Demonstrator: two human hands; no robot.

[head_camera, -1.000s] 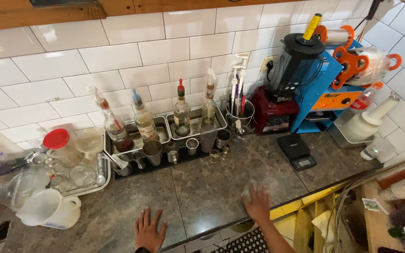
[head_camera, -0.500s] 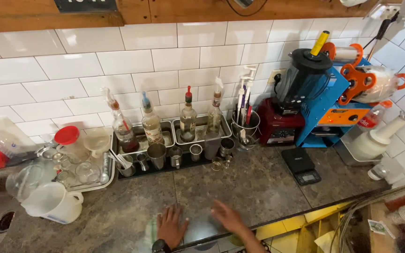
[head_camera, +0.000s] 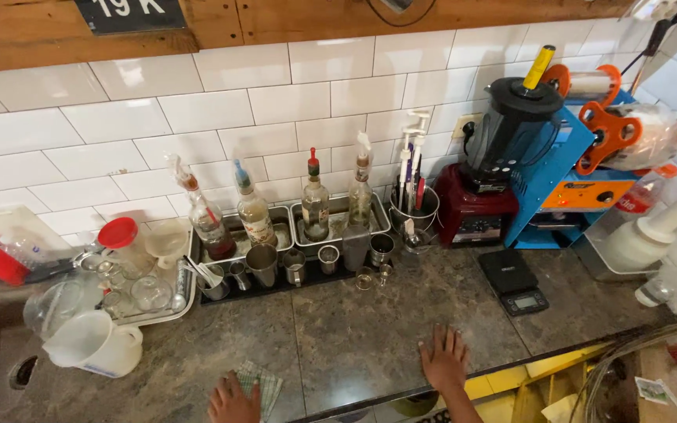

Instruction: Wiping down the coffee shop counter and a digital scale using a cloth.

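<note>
Right hand (head_camera: 443,359) lies flat, fingers spread, holding nothing, on the dark mottled stone counter (head_camera: 354,337) near its front edge. Left hand (head_camera: 233,401) rests open on a green checked cloth (head_camera: 262,379), gripping nothing. A small black digital scale (head_camera: 512,281) sits nearby.

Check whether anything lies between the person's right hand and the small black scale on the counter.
Nothing visible does. The right hand rests flat near the counter's front edge, and the black scale sits behind it and to its right. Only bare stone counter lies between them. The left hand is on a green checked cloth.
</note>
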